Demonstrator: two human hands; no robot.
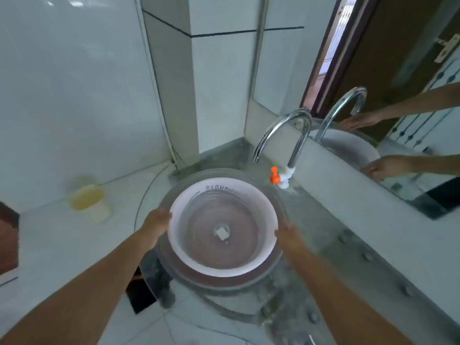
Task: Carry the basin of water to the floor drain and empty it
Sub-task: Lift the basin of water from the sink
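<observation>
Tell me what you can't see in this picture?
Head view:
- Floor drain: outside the frame.
- Fingers of the left hand and right hand: hidden by the basin.
- Rim lettering: blurred, unreadable.
- Pale square in the basin: too blurred to identify.

Two bare forearms reach forward from the near edge, angling in toward the middle. The left hand (157, 224) grips the left side of the basin (219, 268) by its rim, and the right hand (286, 234) grips the right side. The fingers are blurred and mostly tucked under the rim.
</observation>
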